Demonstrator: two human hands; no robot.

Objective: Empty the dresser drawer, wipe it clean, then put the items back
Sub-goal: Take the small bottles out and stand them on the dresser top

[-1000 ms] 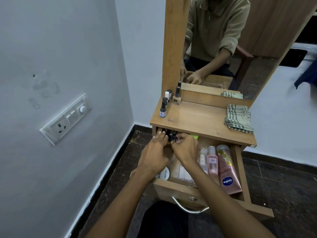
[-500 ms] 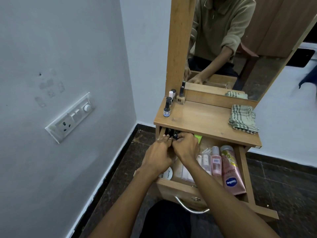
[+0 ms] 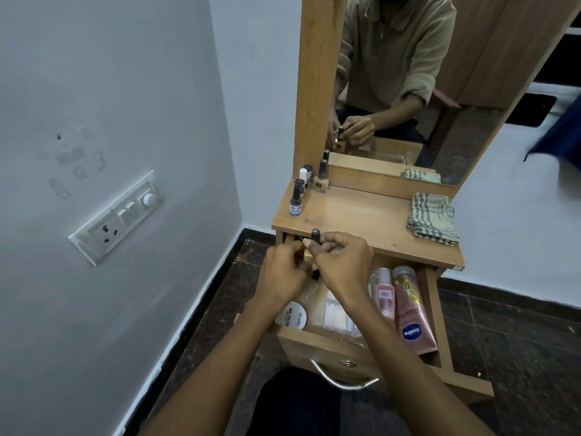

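Now that my right hand (image 3: 341, 262) has lifted a small dark-capped bottle (image 3: 315, 236) out of the drawer (image 3: 327, 347) to the dresser top's (image 3: 361, 221) front edge — fingers pinching it, my left hand (image 3: 283, 272) curled alongside, its hold unclear — emptying carries on.

A home bedroom corner — wooden dresser (image 3: 361, 221) with mirror (image 3: 408, 89), cosmetics.

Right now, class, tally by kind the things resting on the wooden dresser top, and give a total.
Small nail polish bottles: 5
Folded checked cloth: 1
Total: 6
The black-capped bottle held above the drawer is not counted.
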